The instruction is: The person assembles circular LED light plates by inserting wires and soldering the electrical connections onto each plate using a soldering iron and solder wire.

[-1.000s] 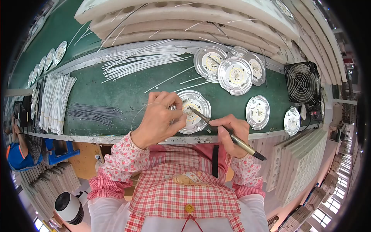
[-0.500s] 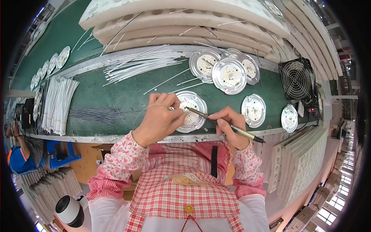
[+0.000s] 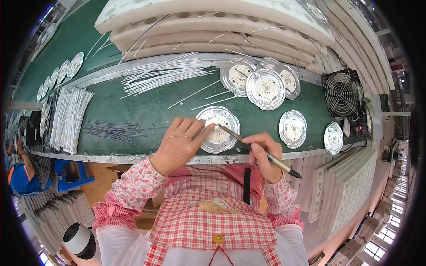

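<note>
My right hand [image 3: 266,157] grips a soldering iron [image 3: 278,164] like a pen, its tip near the middle of a round silver LED plate [image 3: 228,119]. On the left side of that plate rests my left hand [image 3: 181,144], fingers together and fingertips close to the iron's tip. A thin wire, apparently solder wire [image 3: 156,144], loops beside this hand and passes across its fingers; its end is hidden. The plate lies flat on the green bench, partly covered by the left fingers.
More LED plates [image 3: 265,88] are piled behind, and two others lie to the right. White wires [image 3: 166,75], bundled white wires [image 3: 69,119] and grey wires [image 3: 113,131] lie leftward. A fan [image 3: 341,92] stands right; foam trays [image 3: 213,26] are stacked at the back.
My left fingers have straightened and reach further over the plate. My right hand and the soldering iron have shifted slightly downward. The whole view has moved a little.
</note>
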A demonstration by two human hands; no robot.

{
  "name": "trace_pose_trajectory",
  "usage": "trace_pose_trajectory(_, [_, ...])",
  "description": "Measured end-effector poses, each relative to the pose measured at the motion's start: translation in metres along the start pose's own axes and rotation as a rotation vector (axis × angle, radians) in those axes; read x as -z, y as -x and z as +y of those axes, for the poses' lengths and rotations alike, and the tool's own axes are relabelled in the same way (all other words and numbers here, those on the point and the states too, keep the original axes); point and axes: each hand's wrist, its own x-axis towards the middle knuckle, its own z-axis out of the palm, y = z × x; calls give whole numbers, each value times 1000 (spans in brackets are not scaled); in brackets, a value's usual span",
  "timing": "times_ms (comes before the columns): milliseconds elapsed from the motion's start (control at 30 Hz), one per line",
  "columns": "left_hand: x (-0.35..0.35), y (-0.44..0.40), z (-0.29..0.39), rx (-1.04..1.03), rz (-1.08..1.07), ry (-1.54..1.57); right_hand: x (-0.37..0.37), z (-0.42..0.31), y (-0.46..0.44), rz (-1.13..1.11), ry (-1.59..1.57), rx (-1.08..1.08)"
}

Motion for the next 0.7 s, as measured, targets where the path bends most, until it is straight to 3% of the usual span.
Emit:
trace_pose_trajectory(33, [1, 0, 0, -9, -7, -14, 0, 0, 1, 20, -13, -24])
trace_pose_trajectory(167, [2, -1, 0, -39, -44, -79, -44, 5, -16, 190, 684, 458])
trace_pose_trajectory(300, [17, -16, -5, 13, -67, 75, -62, 6, -24, 150, 790, 511])
trace_pose_trajectory(400, [11, -45, -45, 299, 54, 288, -54, 3, 0, 183, 900, 476])
trace_pose_trajectory(467, [0, -72, -70, 331, 358, 22, -50, 5, 19, 153, 956, 473])
trace_pose_trajectory(567, [-9, -84, -104, 333, 182, 55, -38, 9, 37, 69, 1058, 456])
trace_pose_trajectory(700, [2, -79, -117, 296, 160, 211, -20, -7, 32, 29, 919, 526])
